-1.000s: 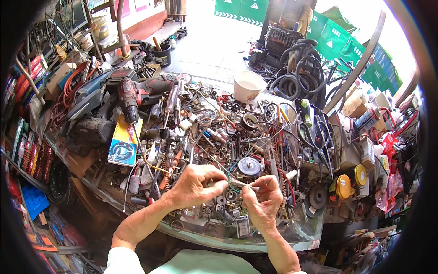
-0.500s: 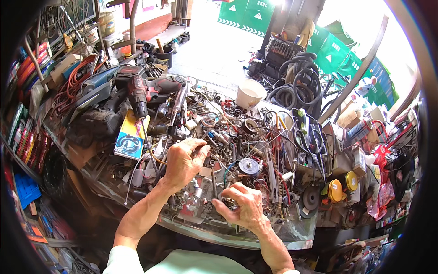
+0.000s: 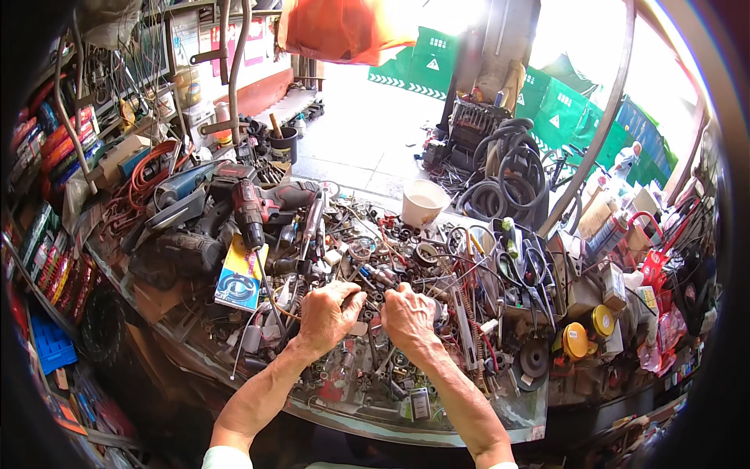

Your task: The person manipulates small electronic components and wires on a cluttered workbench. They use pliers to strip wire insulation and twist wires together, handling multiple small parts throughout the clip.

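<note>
Both hands hover side by side over a workbench heaped with small metal parts point(image 3: 367, 375). My left hand point(image 3: 328, 313) has its thumb and fingers brought together; anything between them is too small to make out. A short gap to its right lies my right hand point(image 3: 409, 314), its fingers curled in and their tips hidden from view. Just beyond the hands are loose nuts, sockets and fittings point(image 3: 380, 275). To the left of my left hand, a yellow and blue box point(image 3: 241, 273) leans by a red and black cordless drill point(image 3: 250, 215).
A white tub point(image 3: 423, 203) stands at the bench's far edge. Scissors point(image 3: 533, 273) and a long coil spring point(image 3: 461, 313) lie to the right, near yellow round tins point(image 3: 576, 340). Black rubber tubes point(image 3: 508, 172) hang beyond. An orange cloth point(image 3: 336, 31) hangs overhead.
My right hand has moved up and toward my left hand, its fingers now curled in. The view has tilted up, bringing the orange cloth into sight.
</note>
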Demonstrator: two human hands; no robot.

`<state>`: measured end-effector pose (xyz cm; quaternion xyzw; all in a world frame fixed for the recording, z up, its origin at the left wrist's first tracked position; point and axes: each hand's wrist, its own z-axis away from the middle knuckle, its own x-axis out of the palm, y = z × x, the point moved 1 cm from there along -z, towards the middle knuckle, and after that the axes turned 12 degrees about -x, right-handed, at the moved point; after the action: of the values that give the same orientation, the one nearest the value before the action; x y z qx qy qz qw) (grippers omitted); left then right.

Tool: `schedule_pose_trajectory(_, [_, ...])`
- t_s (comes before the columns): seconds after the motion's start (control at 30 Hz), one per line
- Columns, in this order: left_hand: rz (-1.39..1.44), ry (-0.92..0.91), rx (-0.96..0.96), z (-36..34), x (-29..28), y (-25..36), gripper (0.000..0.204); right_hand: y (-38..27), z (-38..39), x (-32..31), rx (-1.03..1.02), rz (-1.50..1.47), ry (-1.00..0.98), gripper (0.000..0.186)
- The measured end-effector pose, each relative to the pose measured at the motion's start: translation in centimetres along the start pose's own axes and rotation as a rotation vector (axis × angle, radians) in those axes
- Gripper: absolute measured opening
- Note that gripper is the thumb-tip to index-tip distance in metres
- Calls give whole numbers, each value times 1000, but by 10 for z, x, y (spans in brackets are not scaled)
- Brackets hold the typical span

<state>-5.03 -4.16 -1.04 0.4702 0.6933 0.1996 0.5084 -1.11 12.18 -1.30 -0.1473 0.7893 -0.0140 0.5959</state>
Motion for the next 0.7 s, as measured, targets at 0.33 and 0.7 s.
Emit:
schedule_pose_trajectory(0.33, [-96, -75, 78, 1, 3, 8, 17, 18, 5, 4, 42, -220, 85, 20])
schedule_pose_trajectory(0.7, [315, -525, 67, 14, -1, 30, 16, -13, 72, -46, 81, -563, 298, 20])
